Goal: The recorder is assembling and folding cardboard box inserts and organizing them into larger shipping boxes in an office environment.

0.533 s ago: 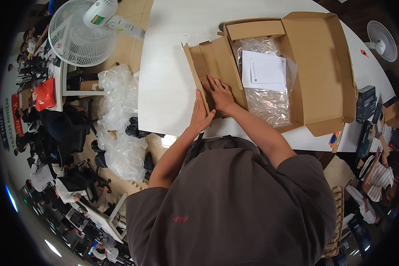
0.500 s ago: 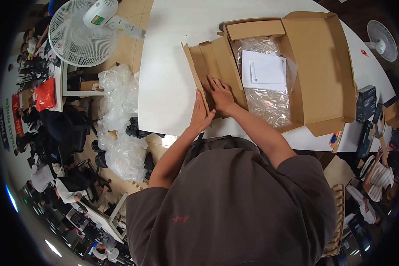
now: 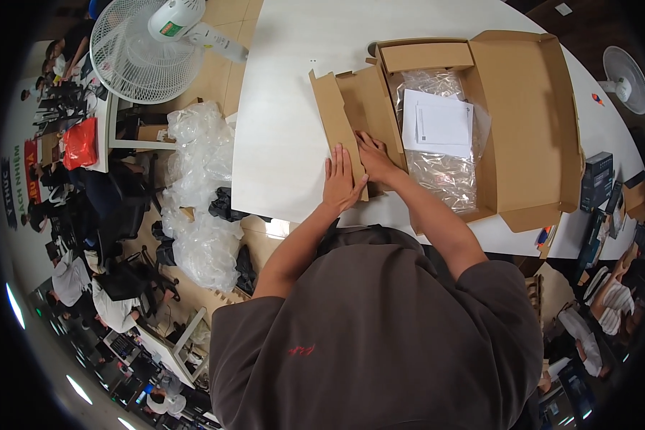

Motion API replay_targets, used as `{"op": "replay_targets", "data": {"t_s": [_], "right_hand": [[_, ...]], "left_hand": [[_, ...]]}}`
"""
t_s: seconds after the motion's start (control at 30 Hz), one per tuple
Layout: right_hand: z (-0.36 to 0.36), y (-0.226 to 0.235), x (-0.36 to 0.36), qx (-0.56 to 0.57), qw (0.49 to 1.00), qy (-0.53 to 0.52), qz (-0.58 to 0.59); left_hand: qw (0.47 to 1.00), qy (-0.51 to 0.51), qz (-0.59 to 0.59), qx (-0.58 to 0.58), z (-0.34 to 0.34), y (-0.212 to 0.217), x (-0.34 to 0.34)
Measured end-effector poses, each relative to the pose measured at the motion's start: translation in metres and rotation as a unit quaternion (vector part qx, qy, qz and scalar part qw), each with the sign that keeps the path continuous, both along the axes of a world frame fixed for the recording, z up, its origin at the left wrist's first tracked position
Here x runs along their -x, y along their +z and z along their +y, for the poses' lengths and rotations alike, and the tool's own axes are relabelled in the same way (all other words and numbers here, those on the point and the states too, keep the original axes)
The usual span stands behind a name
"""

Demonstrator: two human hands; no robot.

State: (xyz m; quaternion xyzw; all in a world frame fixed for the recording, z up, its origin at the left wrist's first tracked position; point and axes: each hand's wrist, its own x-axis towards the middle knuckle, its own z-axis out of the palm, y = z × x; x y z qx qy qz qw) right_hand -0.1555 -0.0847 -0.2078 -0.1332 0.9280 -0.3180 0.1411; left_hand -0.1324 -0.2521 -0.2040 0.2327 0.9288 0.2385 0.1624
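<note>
A brown folded cardboard piece [image 3: 337, 115] with a long side panel lies on the white table, left of an open cardboard box [image 3: 527, 129]. My left hand [image 3: 344, 185] rests flat on the outer face of that panel, fingers stretched out, thumb by its near edge. In the fold behind the panel, my right hand [image 3: 380, 165] presses against the cardboard. Its fingertips are partly hidden by the panel. Inside the box, white paper sheets [image 3: 441, 122] lie on clear plastic wrapping [image 3: 444, 179]. The box lid is folded out to the right.
The white table [image 3: 279, 129] has a curved edge at the right. A white fan [image 3: 147, 50] stands at the far left, above clear plastic bags [image 3: 201, 244] on the floor. A dark box [image 3: 596, 179] sits near the right edge. Other people sit at desks to the left.
The side panel has tilted over to the right, narrowing the fold. My left hand has moved onto its outer face. My right hand has slipped toward me, its fingers now partly covered.
</note>
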Motion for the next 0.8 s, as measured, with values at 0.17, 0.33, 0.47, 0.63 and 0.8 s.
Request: {"op": "replay_targets", "data": {"t_s": [0.17, 0.33, 0.47, 0.63, 0.8], "right_hand": [[0.017, 0.000, 0.005, 0.080, 0.996, 0.013, -0.048], [0.017, -0.013, 0.004, 0.105, 0.989, -0.099, -0.032], [-0.004, 0.018, 0.018, 0.127, 0.947, -0.294, 0.014], [-0.037, 0.044, 0.082, 0.005, 0.986, -0.047, 0.161], [-0.044, -0.012, 0.123, -0.059, 0.984, -0.024, 0.167]], "left_hand": [[0.998, 0.019, 0.046, 0.043, 0.011, -0.007, -0.006], [0.995, 0.030, 0.057, 0.073, 0.021, -0.004, -0.005], [0.992, 0.040, 0.086, 0.087, 0.023, -0.014, -0.007], [0.994, 0.039, 0.078, 0.067, 0.024, -0.016, -0.010], [0.995, 0.048, 0.084, 0.035, 0.025, -0.019, -0.015]]}}
